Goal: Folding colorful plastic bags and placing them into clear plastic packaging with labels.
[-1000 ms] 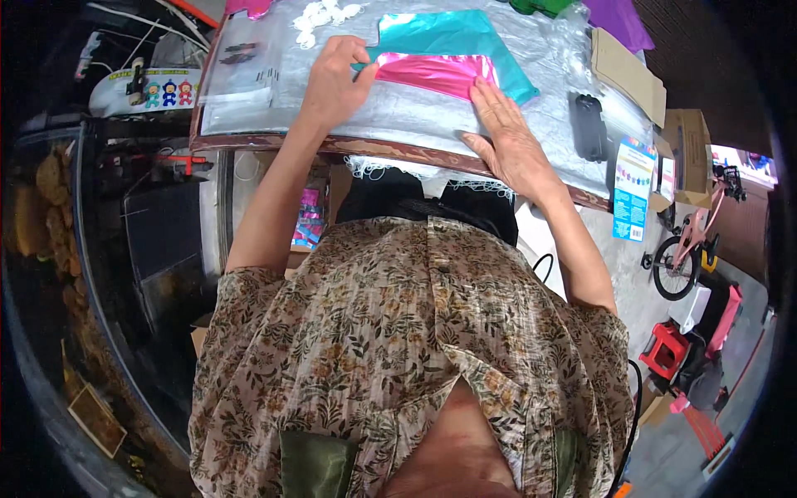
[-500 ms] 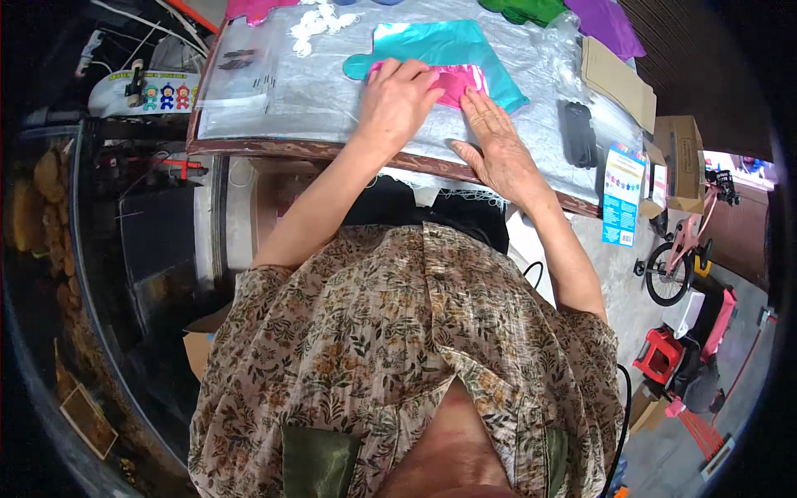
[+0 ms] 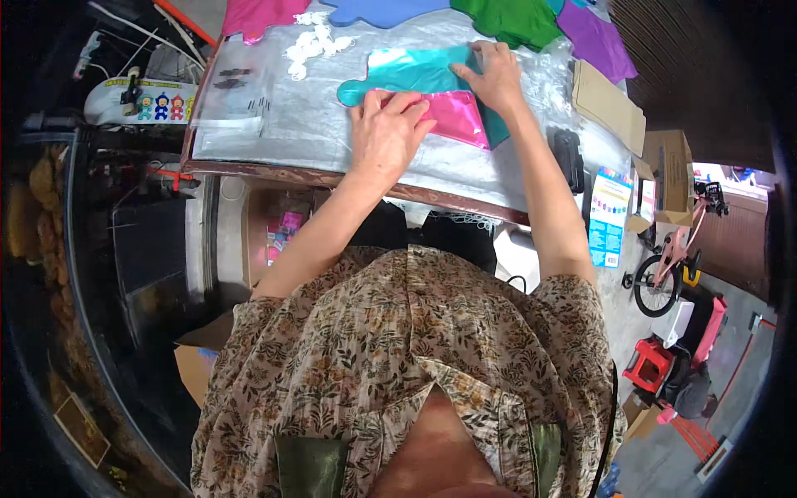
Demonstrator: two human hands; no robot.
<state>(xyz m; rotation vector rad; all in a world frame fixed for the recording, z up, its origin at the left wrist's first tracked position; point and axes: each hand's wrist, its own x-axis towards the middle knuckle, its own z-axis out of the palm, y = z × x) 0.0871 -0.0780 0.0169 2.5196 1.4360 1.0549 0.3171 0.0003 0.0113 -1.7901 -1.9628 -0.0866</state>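
Through my head view I see the left hand [image 3: 386, 137] resting on the pink foil panel [image 3: 455, 116], its fingers bent and bunched at the panel's left end, the thumb lying along the near side; I cannot tell from here whether they pinch the foil or only press on it. The panel lies across the near part of the teal foil sheet [image 3: 419, 68], which shows beyond it, along its right side and as a rounded lobe to the left. I have the right hand [image 3: 496, 79] at the sheet's far right corner, thumb spread away from the fingers with teal between them; whether it grips an edge, I cannot make out. Both foils sit at the middle of the silver-covered table [image 3: 307, 124]. Left of them I see a bundle of white string [image 3: 318, 46] and a clear plastic bag [image 3: 241, 100]. Beyond lie a blue foil [image 3: 386, 10], a green foil [image 3: 515, 25] and a purple foil [image 3: 596, 41]. Near the right forearm, a black object [image 3: 567, 159] lies beside a brown cardboard piece [image 3: 608, 108].
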